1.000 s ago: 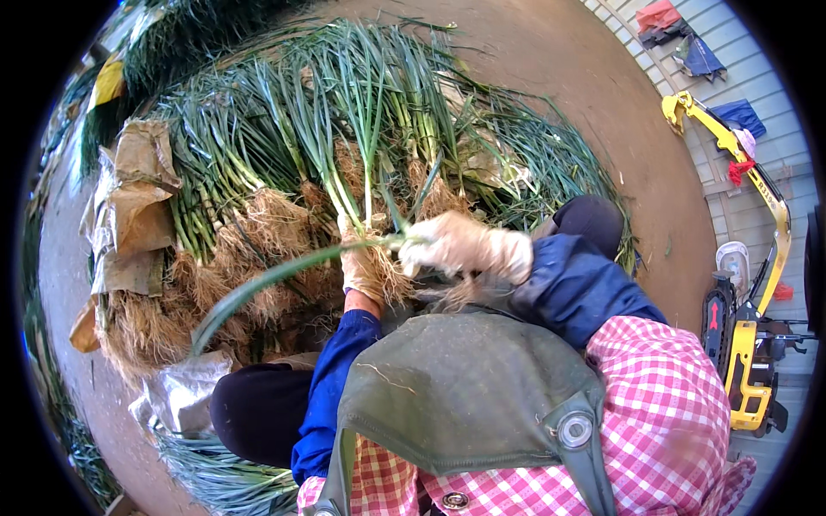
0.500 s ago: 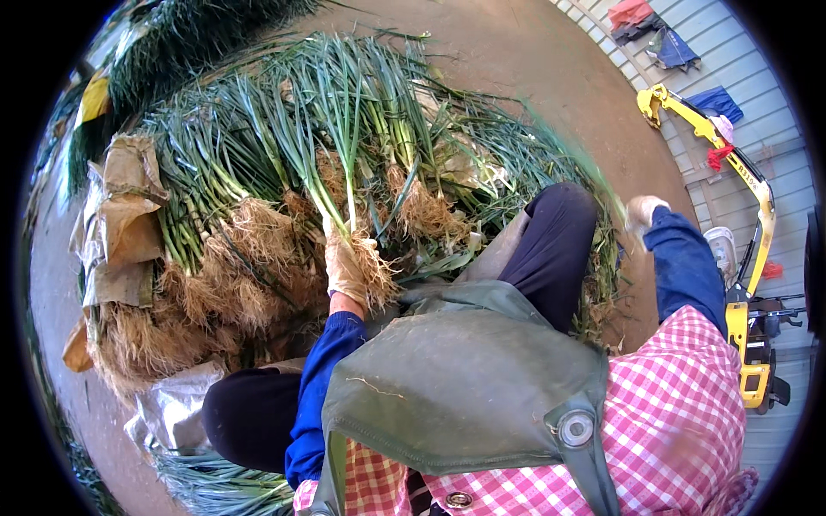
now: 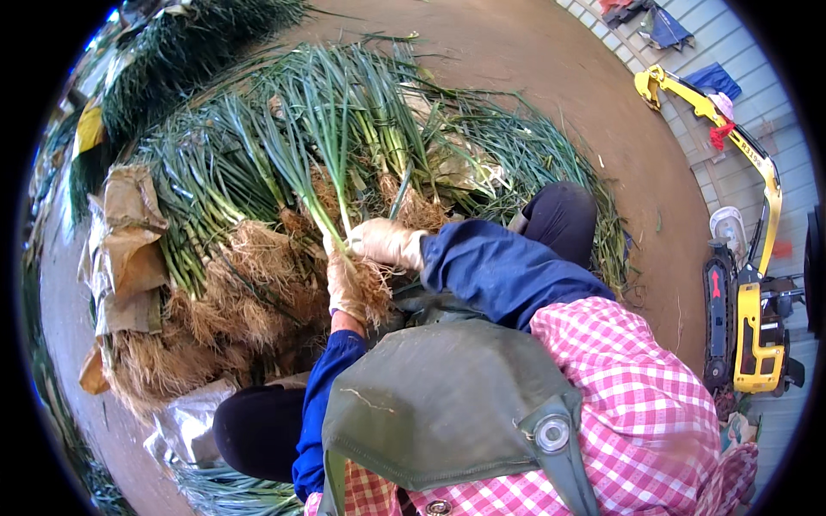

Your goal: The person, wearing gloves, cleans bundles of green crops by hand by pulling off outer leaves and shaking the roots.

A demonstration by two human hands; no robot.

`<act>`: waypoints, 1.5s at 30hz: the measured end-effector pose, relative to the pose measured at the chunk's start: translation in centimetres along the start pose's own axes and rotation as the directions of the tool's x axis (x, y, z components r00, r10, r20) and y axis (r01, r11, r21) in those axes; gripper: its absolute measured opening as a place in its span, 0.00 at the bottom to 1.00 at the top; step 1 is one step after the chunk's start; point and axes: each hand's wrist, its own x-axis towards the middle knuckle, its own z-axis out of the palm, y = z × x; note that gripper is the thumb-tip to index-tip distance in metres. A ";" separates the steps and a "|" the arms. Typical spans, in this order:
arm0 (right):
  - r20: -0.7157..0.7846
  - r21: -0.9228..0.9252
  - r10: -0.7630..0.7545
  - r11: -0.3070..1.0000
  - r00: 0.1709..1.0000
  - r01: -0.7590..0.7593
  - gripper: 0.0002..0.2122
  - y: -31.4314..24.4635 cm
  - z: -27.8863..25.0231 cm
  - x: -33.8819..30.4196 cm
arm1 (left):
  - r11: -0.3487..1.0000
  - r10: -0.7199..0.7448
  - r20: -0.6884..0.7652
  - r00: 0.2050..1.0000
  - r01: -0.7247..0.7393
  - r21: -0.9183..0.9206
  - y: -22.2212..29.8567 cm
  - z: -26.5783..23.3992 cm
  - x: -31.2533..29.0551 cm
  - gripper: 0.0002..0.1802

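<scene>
My left hand [image 3: 346, 288], in a pale work glove, is closed around a few green onions [image 3: 320, 215] just above their brown, stringy roots. Their white ends point toward me and the green leaves stretch away. My right hand [image 3: 385, 242], gloved too, comes in from the right. Its fingers are closed on the pale lower stalks, close beside the left hand; the fingertips are partly hidden. Left of and beyond both hands lies a wide heap of green onions [image 3: 202, 176], its thick roots [image 3: 258, 254] turned toward me.
A crumpled tan sack [image 3: 133, 228] stands at the heap's left. Loose stripped leaves [image 3: 533, 146] cover the ground at right. My dark-trousered knees [image 3: 564, 222] flank the work, with a grey-green apron [image 3: 447, 396] over my lap. A yellow mini excavator [image 3: 757, 335] stands by the far-right wall.
My right hand has swung in from the far right, where leaf strands trailed from it, to the stalks' base. Those strands no longer show in it. My left hand keeps its hold.
</scene>
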 end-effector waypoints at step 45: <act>-0.023 0.885 0.443 0.425 0.896 -0.188 0.05 10.6 -11.2 5.6 | 0.975 0.179 -0.105 0.978 -0.162 0.154 4.8 2.1 -1.9 0.10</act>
